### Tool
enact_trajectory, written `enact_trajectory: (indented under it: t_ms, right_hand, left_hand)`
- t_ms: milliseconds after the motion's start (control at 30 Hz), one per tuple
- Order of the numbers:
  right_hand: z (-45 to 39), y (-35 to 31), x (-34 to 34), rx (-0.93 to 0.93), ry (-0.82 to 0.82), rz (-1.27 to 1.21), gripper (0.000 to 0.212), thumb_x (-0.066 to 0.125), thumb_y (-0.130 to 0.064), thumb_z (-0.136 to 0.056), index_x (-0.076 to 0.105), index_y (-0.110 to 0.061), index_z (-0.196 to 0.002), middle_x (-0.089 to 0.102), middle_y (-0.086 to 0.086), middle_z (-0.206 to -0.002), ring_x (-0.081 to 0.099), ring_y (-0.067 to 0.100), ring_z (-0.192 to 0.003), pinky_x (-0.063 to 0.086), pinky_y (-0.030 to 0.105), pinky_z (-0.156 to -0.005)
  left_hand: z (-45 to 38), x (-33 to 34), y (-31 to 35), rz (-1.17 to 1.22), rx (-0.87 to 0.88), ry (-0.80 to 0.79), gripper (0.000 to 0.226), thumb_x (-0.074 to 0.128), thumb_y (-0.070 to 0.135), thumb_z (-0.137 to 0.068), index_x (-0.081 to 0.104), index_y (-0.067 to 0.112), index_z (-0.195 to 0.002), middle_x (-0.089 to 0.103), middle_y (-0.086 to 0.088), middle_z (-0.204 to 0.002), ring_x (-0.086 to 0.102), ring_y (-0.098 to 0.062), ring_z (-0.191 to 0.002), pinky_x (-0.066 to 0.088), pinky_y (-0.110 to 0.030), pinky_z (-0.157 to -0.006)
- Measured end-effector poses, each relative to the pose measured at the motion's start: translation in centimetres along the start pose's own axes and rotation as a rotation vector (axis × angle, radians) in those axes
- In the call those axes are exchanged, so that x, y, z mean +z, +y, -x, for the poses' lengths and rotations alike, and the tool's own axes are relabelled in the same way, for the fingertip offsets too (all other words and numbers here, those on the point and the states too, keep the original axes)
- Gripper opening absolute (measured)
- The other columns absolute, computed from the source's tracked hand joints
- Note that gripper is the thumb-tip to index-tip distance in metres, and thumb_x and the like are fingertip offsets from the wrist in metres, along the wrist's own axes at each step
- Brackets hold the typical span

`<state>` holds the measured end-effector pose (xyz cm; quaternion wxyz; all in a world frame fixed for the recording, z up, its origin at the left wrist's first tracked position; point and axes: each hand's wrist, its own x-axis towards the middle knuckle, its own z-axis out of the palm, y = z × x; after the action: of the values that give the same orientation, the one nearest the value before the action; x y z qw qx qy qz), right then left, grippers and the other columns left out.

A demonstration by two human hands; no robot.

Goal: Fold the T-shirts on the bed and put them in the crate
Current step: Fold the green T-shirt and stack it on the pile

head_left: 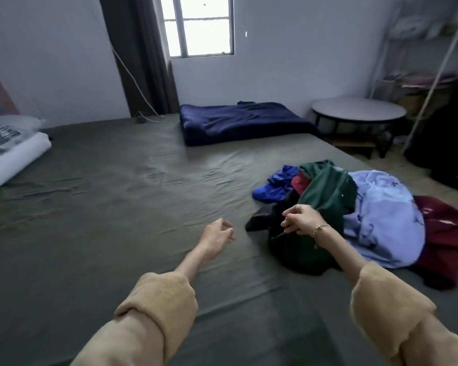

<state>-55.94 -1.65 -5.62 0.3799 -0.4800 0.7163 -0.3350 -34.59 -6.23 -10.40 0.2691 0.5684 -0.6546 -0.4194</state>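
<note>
**Clerk:** On the right half of the olive-green bed sheet (117,180): one heap of crumpled T-shirts (354,207), unfolded. Items: dark green cotton shirt (328,188), royal-blue shirt (273,186), pale blue printed garment (386,220), maroon garment (444,225), black garment (259,217). Probably dumped together for sorting.

**Checker:** Crate?

**Clerk:** None in view.

**Checker:** Hands?

**Clerk:** Right hand (300,219), bracelet at the wrist, arm stretched forward, was at the heap's near edge. Fingers were curled over dark fabric, apparently pinching it; which garment could not be told. Judged the start of pulling one shirt free.

**Checker:** Left?

**Clerk:** Left hand (218,233) was just above the bare sheet beside the heap, fingers loosely curled, holding nothing. Tan fleece sleeves (159,307) were pushed back on both forearms.
</note>
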Motion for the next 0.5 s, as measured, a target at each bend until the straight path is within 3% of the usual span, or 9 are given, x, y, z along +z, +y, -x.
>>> enact_trajectory:
  t_ms: [100,167,267,333,367,500]
  right_hand:
    - [-0.4,2.2,-3.3,-0.065,0.239,0.033,0.016,0.053,-0.002,-0.086,0.059,-0.015,-0.078,0.069,0.012,-0.087,0.064,0.009,-0.060,0.044,0.010,-0.051]
    - [-0.6,3.1,-5.0,-0.107,0.442,0.141,0.007,0.061,-0.008,-0.083,0.062,-0.012,-0.089,0.066,0.013,-0.098,0.062,0.022,-0.088,0.047,0.025,-0.073]
    - [-0.4,4.1,-6.8,-0.025,0.598,0.260,0.038,0.066,-0.027,-0.083,0.053,-0.009,-0.114,0.051,0.013,-0.119,0.046,0.030,-0.116,0.042,0.036,-0.085]
    - [-0.8,4.9,-7.2,0.089,0.536,0.255,0.051,0.066,-0.039,-0.083,0.050,-0.006,-0.119,0.053,0.014,-0.122,0.047,0.032,-0.119,0.043,0.038,-0.087]
    - [-1.2,5.4,-7.0,0.104,0.489,0.249,0.048,0.065,-0.040,-0.084,0.053,-0.005,-0.115,0.058,0.015,-0.118,0.051,0.033,-0.115,0.043,0.038,-0.087]
    - [-2.2,6.1,-5.3,-0.054,0.444,0.151,0.024,0.057,-0.017,-0.089,0.057,0.007,-0.095,0.064,0.025,-0.100,0.058,0.038,-0.100,0.038,0.038,-0.082]
  left_hand:
    - [-1.1,3.6,2.2,0.027,0.025,-0.038,0.009,0.051,-0.001,-0.092,0.053,0.006,-0.099,0.058,0.000,-0.067,0.055,0.004,-0.047,0.043,-0.013,-0.057]
    - [-1.6,5.8,3.5,0.016,0.055,-0.058,0.012,0.059,0.007,-0.090,0.059,0.009,-0.102,0.060,0.000,-0.074,0.056,-0.002,-0.059,0.040,-0.013,-0.059]
    - [-1.8,8.9,5.4,0.018,0.112,-0.138,0.027,0.066,0.014,-0.086,0.062,0.007,-0.112,0.062,-0.003,-0.094,0.055,-0.013,-0.081,0.042,-0.015,-0.068]
    - [-1.6,10.6,6.4,-0.002,0.131,-0.186,0.033,0.068,0.018,-0.085,0.061,0.009,-0.116,0.061,-0.002,-0.100,0.057,-0.014,-0.089,0.041,-0.016,-0.075]
    - [-1.6,11.3,6.6,-0.014,0.143,-0.192,0.032,0.066,0.020,-0.087,0.061,0.010,-0.117,0.062,-0.003,-0.103,0.057,-0.014,-0.091,0.040,-0.016,-0.077]
    - [-1.7,11.9,7.0,0.000,0.168,-0.086,0.031,0.042,0.024,-0.100,0.067,0.008,-0.110,0.066,-0.011,-0.112,0.058,-0.022,-0.107,0.043,-0.030,-0.094]
